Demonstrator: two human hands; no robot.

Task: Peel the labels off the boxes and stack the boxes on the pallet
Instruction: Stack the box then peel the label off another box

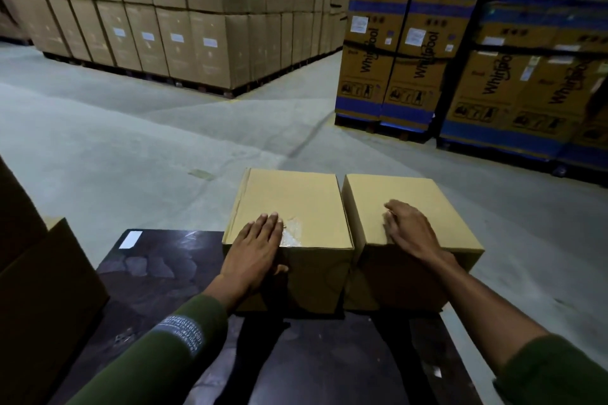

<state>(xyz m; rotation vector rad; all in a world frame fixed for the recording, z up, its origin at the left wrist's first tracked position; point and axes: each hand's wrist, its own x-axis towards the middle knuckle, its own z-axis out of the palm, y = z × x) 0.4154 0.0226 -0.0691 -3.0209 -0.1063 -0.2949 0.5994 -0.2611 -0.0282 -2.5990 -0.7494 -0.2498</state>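
Observation:
Two plain cardboard boxes stand side by side at the far end of a dark pallet (158,273). My left hand (255,248) lies flat on the near left corner of the left box (296,203), fingers together, thumb down its front face. A shiny patch of tape or label residue (292,233) shows just right of those fingers. My right hand (409,228) rests on the top near edge of the right box (424,194), fingers curled slightly. Neither hand grips anything.
A white label (130,239) lies on the pallet's far left corner. A brown carton (42,299) stands close at my left. Stacked brown cartons (184,26) fill the back left; blue-and-brown appliance cartons (460,68) stand at the right. Grey concrete floor (131,141) lies between.

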